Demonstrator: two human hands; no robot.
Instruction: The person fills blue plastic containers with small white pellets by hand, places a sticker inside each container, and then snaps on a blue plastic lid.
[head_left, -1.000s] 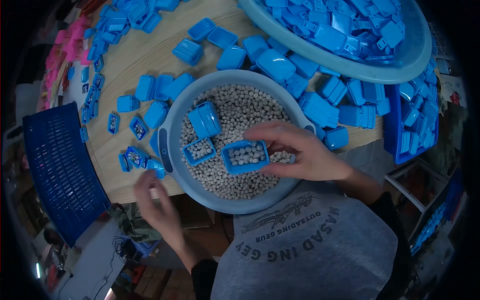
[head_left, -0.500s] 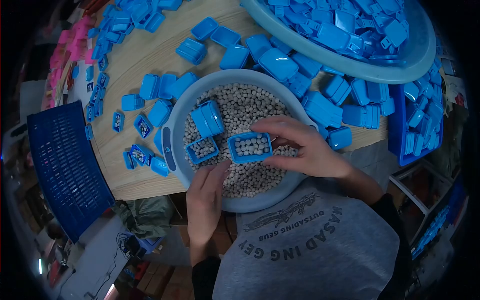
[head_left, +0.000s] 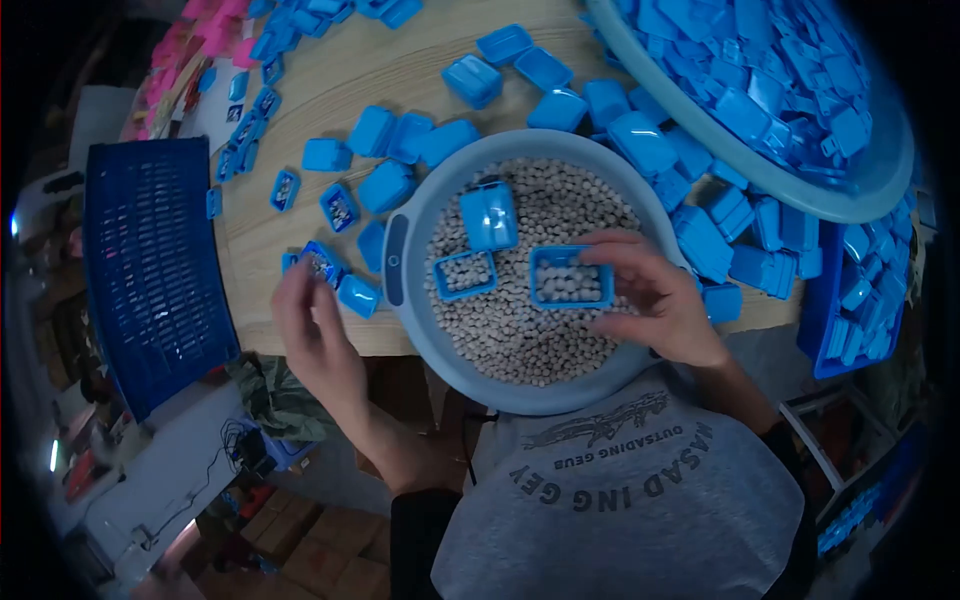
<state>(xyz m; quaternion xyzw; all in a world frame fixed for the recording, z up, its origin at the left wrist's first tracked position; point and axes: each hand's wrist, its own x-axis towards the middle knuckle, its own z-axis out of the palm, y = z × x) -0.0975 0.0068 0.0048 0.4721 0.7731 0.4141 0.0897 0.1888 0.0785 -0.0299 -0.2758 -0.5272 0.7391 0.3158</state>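
Observation:
My right hand (head_left: 660, 305) is closed on the right end of an open blue plastic box (head_left: 533, 300), with round whitish beads (head_left: 570, 282) inside. It is held over a grey basin (head_left: 450, 375) full of similar small beads (head_left: 520, 345). A smaller blue container (head_left: 466, 292), also holding beads, and a blue box lying bottom up (head_left: 488, 216) rest on them. Left of the basin, my left hand (head_left: 325, 345) reaches over the table's front part with thumb and fingers apart. Its fingertips are beside a small blue container with shiny contents (head_left: 322, 262), which they partly cover.
Many blue boxes (head_left: 472, 82) lie scattered across the wooden table (head_left: 270, 225). A large tub (head_left: 740, 165) heaped with blue plastic parts stands at back right, above a blue bin (head_left: 812, 345). A dark blue crate (head_left: 150, 270) is at the left edge, with pink items (head_left: 205, 35) behind.
My left hand has left the basin and moved left to the small containers. My right hand still holds the box over the beads. The whole view has shifted.

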